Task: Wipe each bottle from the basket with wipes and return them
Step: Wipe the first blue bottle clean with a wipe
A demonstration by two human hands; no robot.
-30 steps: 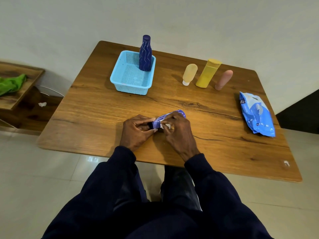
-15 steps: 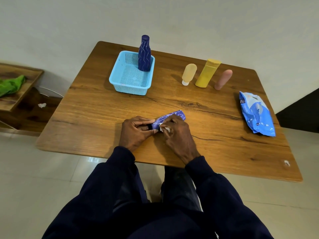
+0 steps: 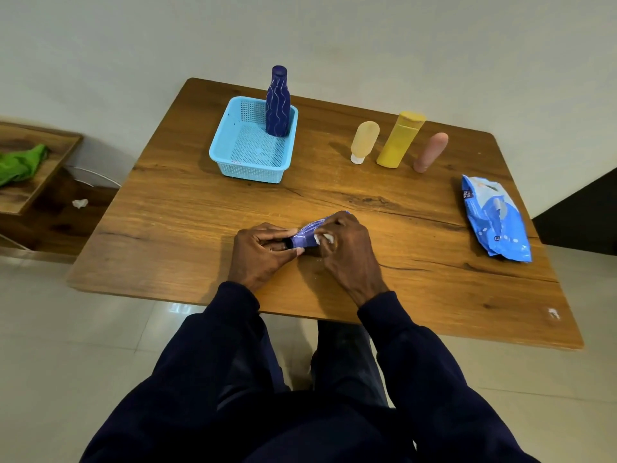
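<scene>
A purple-blue bottle (image 3: 305,236) lies on its side near the table's front edge. My left hand (image 3: 262,253) grips its dark cap end. My right hand (image 3: 345,252) covers the bottle's body, fingers curled, pressing a white wipe (image 3: 324,237) against it. A dark blue bottle with wavy lines (image 3: 277,105) stands upright in the far right corner of the light blue basket (image 3: 230,152). Three bottles stand on the table to the right of the basket: a pale yellow one (image 3: 364,140), a taller yellow one (image 3: 400,138) and a pink one (image 3: 430,152).
A blue pack of wipes (image 3: 495,218) lies near the right edge of the wooden table (image 3: 187,222). A low wooden shelf with a green cloth (image 3: 20,163) stands on the floor at the left. A small white scrap (image 3: 553,313) lies at the table's front right corner.
My right hand has slid further along the bottle, covering more of its body. The left hand stays on the cap end. Nothing else has moved.
</scene>
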